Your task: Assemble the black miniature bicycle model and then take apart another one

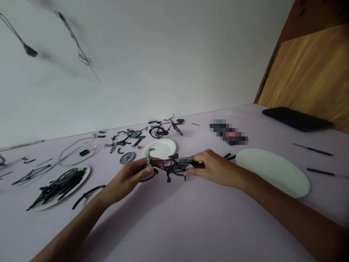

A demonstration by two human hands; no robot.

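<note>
- Head view, fingers of the left hand (124,182): closed in a pinch on the front-wheel end of the model bicycle (169,168).
- Head view, fingers of the right hand (215,169): closed in a pinch on the rear-wheel end of the same model bicycle.
- Model bicycle: upright between both hands, on the wearer's side of the round plate (165,146). Wheel contact with the tabletop (185,222) cannot be told.
- Second bicycle (165,133): standing just behind the round plate.
- Loose wheel (128,157): lying flat, near the round plate's left side.
- Parts plate (87,174): well left of the round plate, loaded with dark parts.
- Oval plate (272,173): right of the round plate.
- Upper screwdriver (321,151) and lower screwdriver (320,171): far right of the round plate.
</note>
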